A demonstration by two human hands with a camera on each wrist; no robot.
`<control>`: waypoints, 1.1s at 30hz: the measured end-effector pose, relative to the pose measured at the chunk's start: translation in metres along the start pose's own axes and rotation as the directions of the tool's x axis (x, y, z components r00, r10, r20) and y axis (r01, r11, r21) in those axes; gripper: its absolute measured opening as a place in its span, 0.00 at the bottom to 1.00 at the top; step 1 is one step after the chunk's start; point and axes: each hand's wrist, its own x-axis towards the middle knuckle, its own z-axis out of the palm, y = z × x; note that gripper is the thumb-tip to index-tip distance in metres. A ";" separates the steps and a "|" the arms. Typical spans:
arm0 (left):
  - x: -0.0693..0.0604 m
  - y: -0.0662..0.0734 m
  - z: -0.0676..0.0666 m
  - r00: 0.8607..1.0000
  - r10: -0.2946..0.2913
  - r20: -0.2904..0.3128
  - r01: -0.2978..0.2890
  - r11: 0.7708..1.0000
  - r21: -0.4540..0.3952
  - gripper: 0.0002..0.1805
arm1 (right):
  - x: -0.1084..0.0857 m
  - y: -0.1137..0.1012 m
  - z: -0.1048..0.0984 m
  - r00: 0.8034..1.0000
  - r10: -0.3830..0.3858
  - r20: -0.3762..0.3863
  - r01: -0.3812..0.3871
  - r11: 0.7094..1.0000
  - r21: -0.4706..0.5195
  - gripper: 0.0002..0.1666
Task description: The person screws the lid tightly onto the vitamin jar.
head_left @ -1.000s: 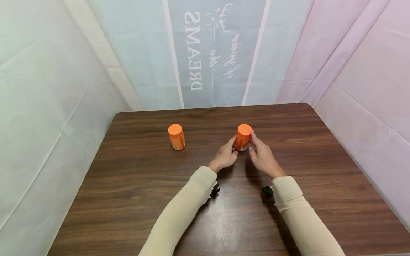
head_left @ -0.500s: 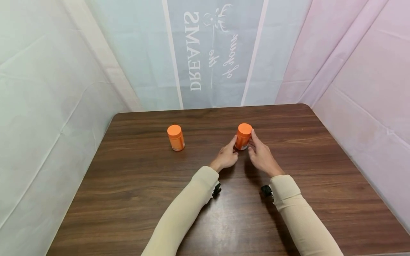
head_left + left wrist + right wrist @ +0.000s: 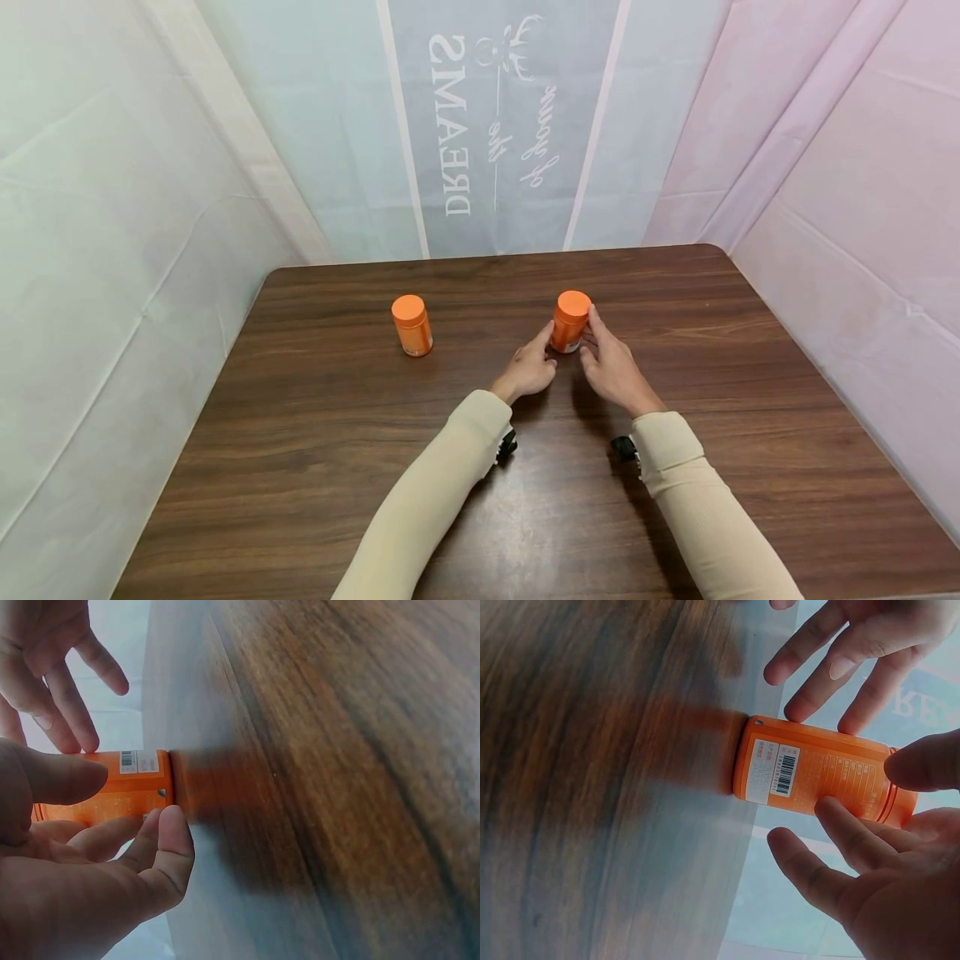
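An orange plastic bottle with a screw cap (image 3: 571,322) stands upright on the dark wooden table, between my two hands. My left hand (image 3: 527,368) reaches its left side, and the extended index fingertip touches it. My right hand (image 3: 617,370) is on the other side, index finger along the edge of the cap. In the right wrist view, a white barcode label (image 3: 772,771) shows low on the bottle, with fingertips of both hands against its sides. The left wrist view has the left thumb (image 3: 64,777) across the bottle, the other fingers loosely bent.
A second orange bottle (image 3: 412,326) stands upright to the left, apart from both hands. The table (image 3: 315,467) has rounded far corners. Pale cloth hangs behind it (image 3: 480,125) and along both sides. Each wrist carries a small black device.
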 end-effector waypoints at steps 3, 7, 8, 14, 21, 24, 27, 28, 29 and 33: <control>0.000 0.000 -0.001 1.000 0.002 0.001 -0.002 1.000 0.009 0.39 | 0.000 0.000 0.000 1.000 0.000 0.000 0.000 1.000 -0.002 0.44; -0.001 -0.001 -0.002 1.000 0.005 0.003 -0.005 1.000 0.020 0.39 | -0.001 -0.001 0.001 1.000 0.004 -0.003 -0.004 1.000 -0.002 0.45; -0.001 -0.001 -0.002 1.000 0.005 0.001 -0.005 1.000 0.021 0.39 | -0.001 -0.001 0.001 1.000 0.004 -0.005 -0.005 1.000 -0.002 0.45; -0.002 -0.002 -0.005 1.000 -0.025 -0.009 0.025 0.999 0.039 0.43 | -0.002 -0.003 0.003 1.000 0.022 -0.008 -0.022 1.000 -0.009 0.45; -0.004 -0.003 -0.010 1.000 -0.028 -0.004 0.028 0.997 0.069 0.44 | -0.004 -0.007 0.006 0.999 0.040 0.014 -0.039 0.998 -0.051 0.42; -0.006 -0.006 -0.012 1.000 -0.024 0.005 0.024 0.997 0.076 0.43 | -0.005 -0.009 0.007 0.999 0.033 0.022 -0.032 0.998 -0.054 0.41; -0.008 -0.009 -0.016 1.000 -0.012 0.012 0.011 0.997 0.080 0.43 | -0.005 -0.012 0.008 0.999 0.030 0.034 -0.028 0.998 -0.062 0.40; -0.009 -0.010 -0.017 1.000 -0.009 0.016 0.008 0.997 0.079 0.43 | -0.004 -0.013 0.009 0.999 0.029 0.039 -0.026 0.997 -0.066 0.40; -0.010 -0.011 -0.018 1.000 -0.005 0.020 0.004 0.997 0.080 0.43 | -0.004 -0.013 0.009 0.999 0.028 0.045 -0.025 0.997 -0.069 0.40; -0.014 -0.013 -0.023 1.000 0.008 0.027 -0.010 0.997 0.082 0.42 | -0.003 -0.015 0.010 0.998 0.028 0.062 -0.023 0.997 -0.080 0.39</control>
